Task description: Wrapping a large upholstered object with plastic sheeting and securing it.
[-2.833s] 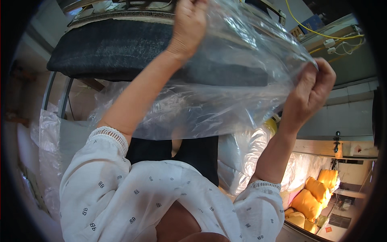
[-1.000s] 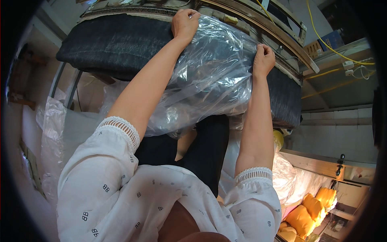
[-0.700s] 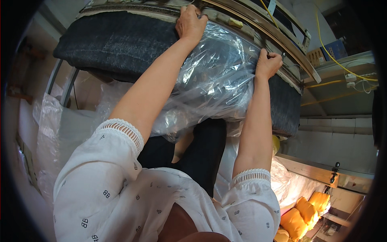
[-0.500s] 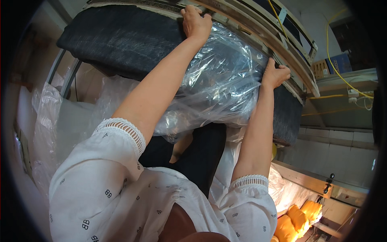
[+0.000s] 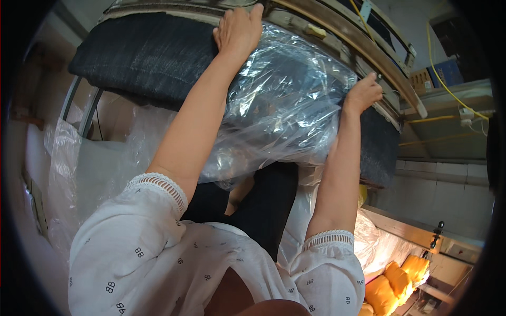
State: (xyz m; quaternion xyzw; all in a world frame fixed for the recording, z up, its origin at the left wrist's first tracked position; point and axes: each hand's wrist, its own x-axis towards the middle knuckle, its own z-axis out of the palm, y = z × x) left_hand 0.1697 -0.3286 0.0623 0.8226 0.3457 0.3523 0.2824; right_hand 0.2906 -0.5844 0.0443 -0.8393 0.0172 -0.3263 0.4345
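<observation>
A crinkled clear plastic sheet [image 5: 287, 79] hangs from a long rail over a dark fabric-covered padded front [image 5: 147, 55] and drapes down toward my lap. My left hand [image 5: 238, 32] lies at the sheet's upper left, against the rail; its thumb reaches up along the rail and its fingertips are hidden. At the sheet's upper right corner is my right hand [image 5: 363, 95], its fingers curled at the rail's edge. What is between those fingers does not show. Both forearms are stretched forward.
A wooden bar [image 5: 348, 39] crosses above the rail, with a small yellow piece [image 5: 316, 32] beside it. Yellow cable [image 5: 448, 87] hangs at right near a blue box [image 5: 448, 73]. Orange bundles [image 5: 395, 284] lie at lower right. More plastic [image 5: 95, 168] hangs at left.
My left hand has shifted a little left, with its thumb stretched up. The right hand's fingers have turned upward at the rail. The small yellow piece now shows plainly between my hands.
</observation>
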